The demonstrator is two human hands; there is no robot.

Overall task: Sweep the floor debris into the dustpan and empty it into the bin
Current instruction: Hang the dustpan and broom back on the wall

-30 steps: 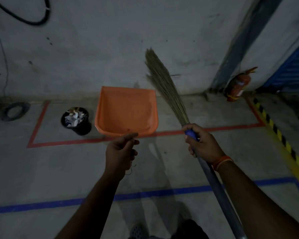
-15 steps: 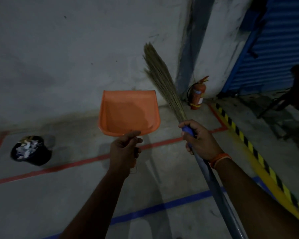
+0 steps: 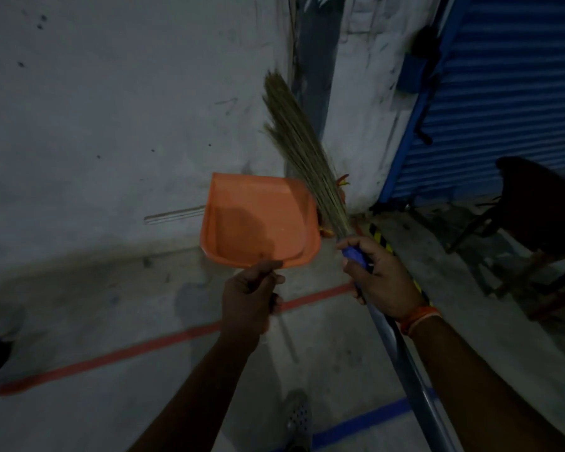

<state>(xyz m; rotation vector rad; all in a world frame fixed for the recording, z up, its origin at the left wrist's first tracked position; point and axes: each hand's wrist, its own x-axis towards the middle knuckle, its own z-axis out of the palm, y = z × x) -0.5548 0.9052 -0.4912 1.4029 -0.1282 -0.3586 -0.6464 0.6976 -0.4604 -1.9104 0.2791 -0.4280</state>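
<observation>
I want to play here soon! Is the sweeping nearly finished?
Looks close. The orange dustpan in the left hand looks empty, so the dumping seems done. The right hand holds the broom bristles-up, off the floor. The floor in view shows no litter; perhaps only putting tools away remains.

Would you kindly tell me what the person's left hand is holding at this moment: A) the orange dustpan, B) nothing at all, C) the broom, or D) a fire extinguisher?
A: the left hand grips the handle of the orange dustpan, held up off the floor, while the right hand holds the broom.
</observation>
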